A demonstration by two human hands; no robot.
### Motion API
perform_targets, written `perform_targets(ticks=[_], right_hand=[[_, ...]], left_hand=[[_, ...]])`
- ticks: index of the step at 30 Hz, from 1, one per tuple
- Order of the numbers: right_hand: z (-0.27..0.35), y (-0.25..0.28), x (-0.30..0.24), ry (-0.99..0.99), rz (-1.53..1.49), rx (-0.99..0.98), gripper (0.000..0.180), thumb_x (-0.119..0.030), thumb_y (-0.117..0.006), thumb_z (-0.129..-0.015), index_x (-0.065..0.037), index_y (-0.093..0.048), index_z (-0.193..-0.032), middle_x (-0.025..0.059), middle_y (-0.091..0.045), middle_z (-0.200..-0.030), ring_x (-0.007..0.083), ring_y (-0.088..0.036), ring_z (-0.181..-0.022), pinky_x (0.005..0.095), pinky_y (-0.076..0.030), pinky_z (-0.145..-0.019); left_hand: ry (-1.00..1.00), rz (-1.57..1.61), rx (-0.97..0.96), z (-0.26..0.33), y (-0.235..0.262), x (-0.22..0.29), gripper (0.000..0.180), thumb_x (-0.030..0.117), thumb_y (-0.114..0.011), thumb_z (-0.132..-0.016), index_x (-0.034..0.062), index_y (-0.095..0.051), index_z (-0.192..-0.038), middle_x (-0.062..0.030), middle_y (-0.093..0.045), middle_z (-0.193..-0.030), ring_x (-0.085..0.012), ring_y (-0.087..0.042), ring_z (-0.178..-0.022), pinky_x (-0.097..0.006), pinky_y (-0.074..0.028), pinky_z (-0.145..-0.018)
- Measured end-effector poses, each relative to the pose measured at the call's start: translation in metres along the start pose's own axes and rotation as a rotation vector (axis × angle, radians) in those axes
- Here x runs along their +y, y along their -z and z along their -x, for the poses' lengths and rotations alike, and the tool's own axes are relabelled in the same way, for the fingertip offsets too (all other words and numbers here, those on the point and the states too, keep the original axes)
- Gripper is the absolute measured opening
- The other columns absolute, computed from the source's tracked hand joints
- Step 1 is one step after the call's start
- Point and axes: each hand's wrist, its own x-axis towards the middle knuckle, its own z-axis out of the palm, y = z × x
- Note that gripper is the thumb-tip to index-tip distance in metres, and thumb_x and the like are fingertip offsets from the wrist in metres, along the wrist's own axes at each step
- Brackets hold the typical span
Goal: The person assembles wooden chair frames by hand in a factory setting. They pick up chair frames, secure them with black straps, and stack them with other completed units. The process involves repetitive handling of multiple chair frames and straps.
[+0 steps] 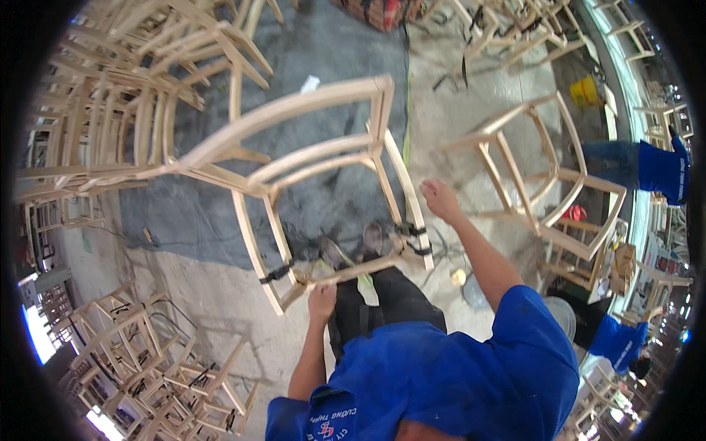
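Observation:
An unfinished wooden chair frame [316, 158] stands tilted in front of me, its curved back rail pointing away. Black strap clamps [276, 273] wrap its lower joints on both sides. My left hand [321, 298] is shut on the frame's near bottom rail. My right hand [440, 198] hovers with fingers apart just right of the frame's right leg and holds nothing. My two shoes [373, 239] rest by the bottom rail, between the frame's legs.
Stacks of bare chair frames fill the upper left [132, 95] and lower left [147, 367]. Another single frame [537, 184] stands at the right. A dark mat [184, 213] covers the floor. Two people in blue [662, 169] work at the right, near a yellow bucket [585, 90].

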Motion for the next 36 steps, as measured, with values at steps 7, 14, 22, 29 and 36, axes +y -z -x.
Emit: perform_targets(ticks=[7,14,22,29,36], right_hand=[[0.134,-0.080,0.078,-0.409,-0.338,0.014,0.044,-0.038,-0.049,-0.105,-0.001,-0.067,-0.120,0.0171,-0.072,-0.103,0.0269,-0.069,-0.099,0.0371,-0.052,-0.086],[0.111,-0.117,0.080,-0.272,-0.412,0.245,0.049,-0.037,-0.038,-0.109,0.001,-0.064,-0.126,0.0203,-0.069,-0.113,0.0308,-0.067,-0.105,0.0377,-0.050,-0.092],[0.102,-0.132,0.091,-0.439,-0.457,0.296,0.051,-0.040,-0.040,-0.108,0.003,-0.069,-0.111,0.0226,-0.071,-0.092,0.0318,-0.069,-0.087,0.0404,-0.052,-0.080],[0.104,-0.137,0.094,-0.476,-0.403,0.351,0.052,-0.040,-0.040,-0.108,0.003,-0.070,-0.105,0.0234,-0.071,-0.091,0.0334,-0.069,-0.084,0.0413,-0.051,-0.078],[0.101,-0.132,0.078,-0.478,-0.341,0.337,0.055,-0.040,-0.039,-0.108,0.003,-0.071,-0.102,0.0240,-0.071,-0.088,0.0374,-0.069,-0.083,0.0422,-0.052,-0.076]], left_hand=[[-0.328,0.190,-0.190,-0.092,-0.136,0.067,0.033,0.031,-0.061,-0.098,0.0011,-0.065,-0.111,-0.0159,-0.071,-0.099,-0.0267,-0.068,-0.091,-0.037,-0.052,-0.081],[-0.234,0.535,-0.014,-0.122,-0.245,0.099,0.041,0.029,-0.062,-0.096,-0.0052,-0.059,-0.118,-0.0139,-0.066,-0.093,-0.0298,-0.063,-0.085,-0.038,-0.050,-0.082],[-0.321,0.308,0.206,-0.135,-0.267,0.138,0.031,0.028,-0.059,-0.100,-0.0026,-0.063,-0.104,-0.0160,-0.067,-0.086,-0.0291,-0.065,-0.079,-0.040,-0.050,-0.075],[-0.339,0.444,0.118,-0.162,-0.257,0.080,0.030,0.027,-0.046,-0.101,0.0022,-0.063,-0.101,-0.0221,-0.066,-0.086,-0.0443,-0.064,-0.082,-0.049,-0.049,-0.074],[-0.062,0.393,-0.165,-0.242,-0.274,0.042,0.039,0.037,-0.043,-0.105,0.0045,-0.065,-0.103,-0.0119,-0.068,-0.089,-0.0243,-0.066,-0.078,-0.041,-0.050,-0.074]])
